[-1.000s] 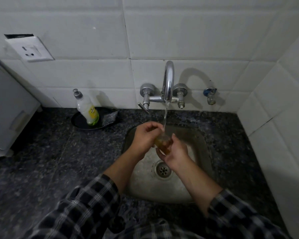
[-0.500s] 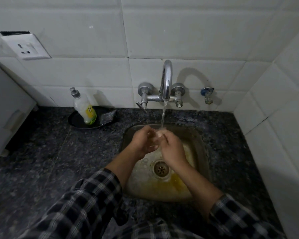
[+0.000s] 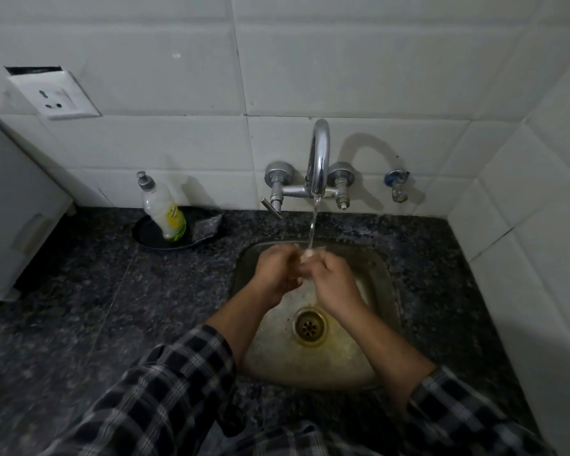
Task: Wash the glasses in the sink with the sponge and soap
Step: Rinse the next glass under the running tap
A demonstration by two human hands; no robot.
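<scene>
While wet, clear glass (image 3: 305,265), steel sink (image 3: 310,366).

White tile wall (image 3: 343,60), dk granite counter (image 3: 79,307), socket (image 3: 55,95); dim light.

Your left hand (image 3: 277,271) and right hand (image 3: 334,279) meet at frame centre, fingers curled inward, knuckles up; both forearms reach in from the lower edge, converging.
</scene>
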